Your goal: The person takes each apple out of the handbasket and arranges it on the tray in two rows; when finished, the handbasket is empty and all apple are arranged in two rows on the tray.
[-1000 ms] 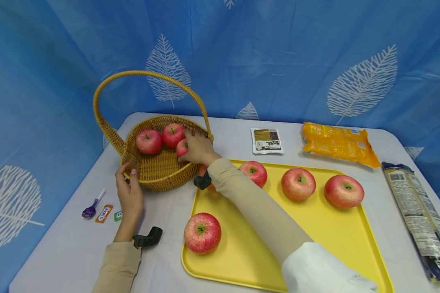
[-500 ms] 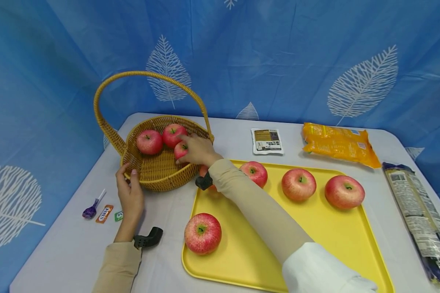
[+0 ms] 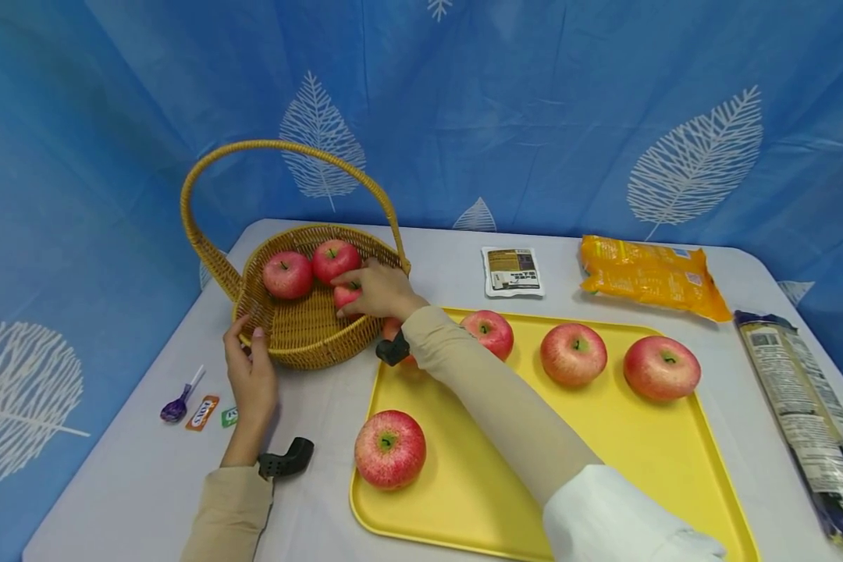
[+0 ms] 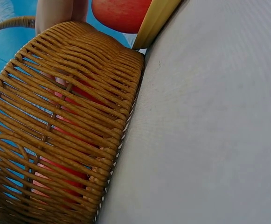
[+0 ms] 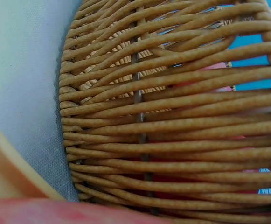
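In the head view a woven basket with a tall arched handle stands at the table's back left. My right hand reaches over its right rim and holds a red apple inside, thumb and fingers around it. Beside that lie two more apples, one at the left and one behind. My left hand touches the basket's front left rim with its fingertips. Both wrist views look at the basket's woven wall, with red apple showing through the gaps.
A yellow tray holds several apples, one at its front left corner. Behind it lie a white packet and an orange bag. A long package lies at the right. A lollipop and small wrapped sweets lie left.
The apple in my right hand has shifted slightly toward me inside the basket, and the fingers have moved lower over it. My left hand stays at the rim.
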### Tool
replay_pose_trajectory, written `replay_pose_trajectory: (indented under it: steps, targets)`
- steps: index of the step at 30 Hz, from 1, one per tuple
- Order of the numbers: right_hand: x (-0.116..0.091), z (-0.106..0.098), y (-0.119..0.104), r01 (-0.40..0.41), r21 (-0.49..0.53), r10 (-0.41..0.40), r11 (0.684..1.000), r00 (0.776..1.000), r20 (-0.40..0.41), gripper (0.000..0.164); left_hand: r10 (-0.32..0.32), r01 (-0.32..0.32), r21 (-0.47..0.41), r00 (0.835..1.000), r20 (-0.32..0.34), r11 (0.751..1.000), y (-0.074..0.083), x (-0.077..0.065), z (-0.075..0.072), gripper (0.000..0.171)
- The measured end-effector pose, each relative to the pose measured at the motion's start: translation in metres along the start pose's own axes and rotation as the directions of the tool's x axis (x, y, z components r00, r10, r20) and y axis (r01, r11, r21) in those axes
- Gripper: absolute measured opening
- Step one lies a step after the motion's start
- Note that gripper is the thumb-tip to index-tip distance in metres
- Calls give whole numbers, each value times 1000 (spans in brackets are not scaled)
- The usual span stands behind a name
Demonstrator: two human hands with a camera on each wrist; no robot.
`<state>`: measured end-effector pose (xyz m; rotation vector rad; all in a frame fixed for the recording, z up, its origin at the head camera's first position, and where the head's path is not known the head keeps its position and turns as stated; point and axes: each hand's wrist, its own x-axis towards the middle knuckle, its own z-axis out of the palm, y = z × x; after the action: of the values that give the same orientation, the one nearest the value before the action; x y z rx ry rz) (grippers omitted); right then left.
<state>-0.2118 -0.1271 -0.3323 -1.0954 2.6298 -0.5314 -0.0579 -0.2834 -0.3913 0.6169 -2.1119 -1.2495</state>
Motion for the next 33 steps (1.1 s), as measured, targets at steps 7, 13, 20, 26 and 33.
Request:
replay_pose_trajectory:
  steps: [7, 13, 20, 26, 33]
  targets:
    - [0, -1, 4, 10, 30, -10, 1000, 1000, -3, 57, 4, -4, -11, 1000, 13, 1000, 2, 0, 1, 45]
    - [0, 0, 7, 25, 54, -24, 998, 999, -27, 56, 9, -9, -17, 1000, 18, 1000, 4, -1, 1, 44]
    - [0, -1, 11, 71, 140, -64, 988, 996, -53, 55, 9, -9, -6, 1000, 4, 1000, 3, -1, 1, 45]
    - [-3, -1, 13, 83, 246, -70, 966, 996, -58, 58, 9, -9, -6, 1000, 2, 1000, 0, -2, 2, 45]
    - [-6, -2, 15, 133, 363, -106, 922, 990, -94, 60, 3, -3, -3, 1000, 0, 1000, 1, -1, 1, 45]
